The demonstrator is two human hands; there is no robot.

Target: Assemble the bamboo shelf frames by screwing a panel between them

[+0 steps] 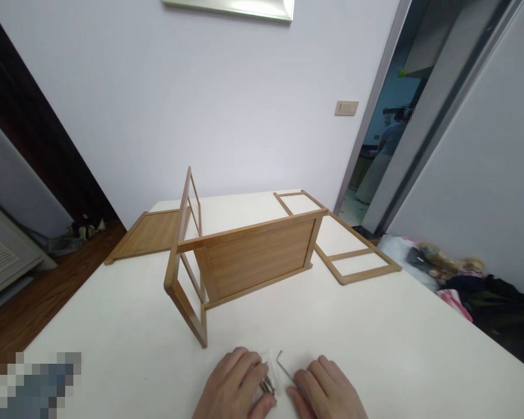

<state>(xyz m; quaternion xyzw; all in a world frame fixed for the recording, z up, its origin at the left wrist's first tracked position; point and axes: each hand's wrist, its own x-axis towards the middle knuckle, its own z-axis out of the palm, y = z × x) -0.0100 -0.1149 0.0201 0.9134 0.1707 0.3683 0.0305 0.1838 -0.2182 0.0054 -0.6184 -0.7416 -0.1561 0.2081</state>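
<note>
At the near edge of the white table [126, 326], my left hand [234, 384] has its fingers closed over a small clear bag [269, 361] with several metal screws [267, 385] in it. A little to the right, my right hand [327, 390] is closed around one end of a hex key [284, 369], whose bent tip sticks out toward the bag. Beyond both hands stands a partly joined wooden piece: an upright open frame [186, 308] on the left meets a wooden panel [257, 256] that reaches to the right.
Another wooden panel [151, 233] lies flat at the back left. A second open frame [353, 254] lies on the right behind the standing piece. A wall with a light switch [346, 108] bounds the table's far side. Clothes [493, 302] are piled beyond the right edge; a person [393, 137] is through the doorway.
</note>
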